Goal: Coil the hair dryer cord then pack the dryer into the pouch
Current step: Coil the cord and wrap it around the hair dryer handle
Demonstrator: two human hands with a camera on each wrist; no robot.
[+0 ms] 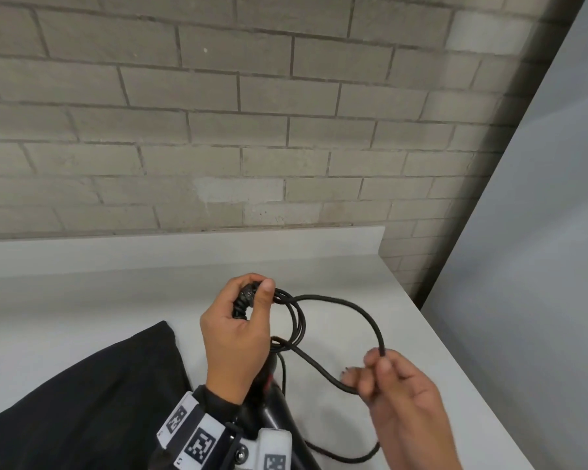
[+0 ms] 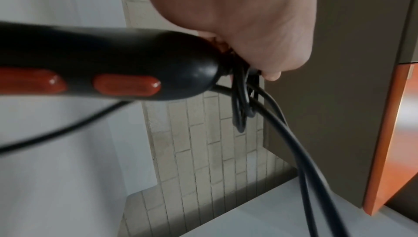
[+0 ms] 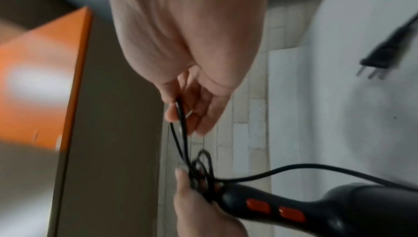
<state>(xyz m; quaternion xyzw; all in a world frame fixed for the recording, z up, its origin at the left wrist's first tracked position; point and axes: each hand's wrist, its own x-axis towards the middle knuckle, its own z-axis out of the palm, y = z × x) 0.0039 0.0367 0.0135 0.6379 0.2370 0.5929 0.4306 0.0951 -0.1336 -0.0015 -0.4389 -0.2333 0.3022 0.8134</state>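
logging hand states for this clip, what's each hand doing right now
Left hand: closed, gripping the coiled loops of cord at the dryer handle's end.
Right hand: closed, pinching the loose cord.

My dryer (image 2: pixel 113 65) is glossy black plastic with shiny orange buttons (image 2: pixel 126 85), its cord (image 1: pixel 353 310) smooth matt rubber, beside a matt black cloth pouch (image 1: pixel 92 395).

Right hand (image 3: pixel 194 83) pinching cord (image 3: pixel 182 115)

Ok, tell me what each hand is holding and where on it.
Left hand grips the coiled loops of cord at the hair dryer handle's end; right hand pinches the loose cord farther along.
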